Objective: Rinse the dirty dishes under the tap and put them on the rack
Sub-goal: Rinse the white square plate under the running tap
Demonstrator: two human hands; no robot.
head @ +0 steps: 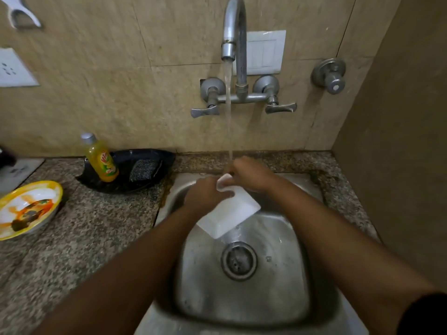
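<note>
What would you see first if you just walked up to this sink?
Water pouring from the tap onto a white rectangular dish, which the left hand and right hand hold tilted over the steel sink. Next, the dirty yellow-rimmed bowl on the counter at the far left, and the orange soap bottle standing in a black tray by the wall.

Back wall (96, 76) clad in large beige stone-look tiles with thin dark grout lines; a white switch plate (264, 53) sits behind the spout, a white socket plate (13, 68) at far left, a round metal valve knob (330, 74) to the right. Plain brown side wall (399, 117) closes the right corner. Speckled grey-brown granite counter (84, 233) runs along the wall base, with rusty staining at its seam; lighting dim, warm, even.
</note>
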